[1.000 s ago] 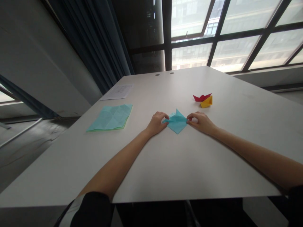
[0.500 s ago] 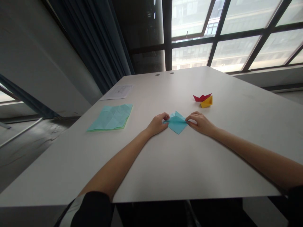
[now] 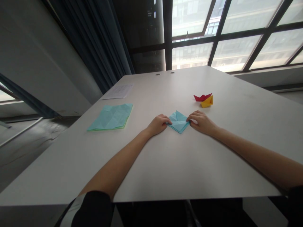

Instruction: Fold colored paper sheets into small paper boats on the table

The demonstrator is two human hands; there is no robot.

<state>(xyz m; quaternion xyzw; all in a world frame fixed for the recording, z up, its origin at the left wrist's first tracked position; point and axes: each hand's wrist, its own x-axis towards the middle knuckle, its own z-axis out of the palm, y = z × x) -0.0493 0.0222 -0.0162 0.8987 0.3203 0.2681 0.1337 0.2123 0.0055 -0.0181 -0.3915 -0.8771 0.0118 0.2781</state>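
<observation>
A light blue folded sheet of origami paper (image 3: 179,123) lies on the white table in front of me, roughly diamond-shaped, with one corner pointing towards me and a peak at the far side. My left hand (image 3: 159,124) grips its left corner, fingers closed with the tips over the edge. At the right corner, my right hand (image 3: 200,122) pinches the paper between thumb and fingers. Beyond my right hand sit a red folded paper boat (image 3: 202,97) and a yellow one (image 3: 207,101), touching each other.
To the left lies a stack of creased square paper (image 3: 111,116), blue on top with green beneath. Behind it is a printed white sheet (image 3: 118,91) near the left edge of the white table (image 3: 151,170). Windows and a dark blue curtain stand beyond.
A raised flap across the middle of the blue paper now lies flat towards me. My left fingers have shifted slightly right over the paper's left corner; the right hand stays at its corner.
</observation>
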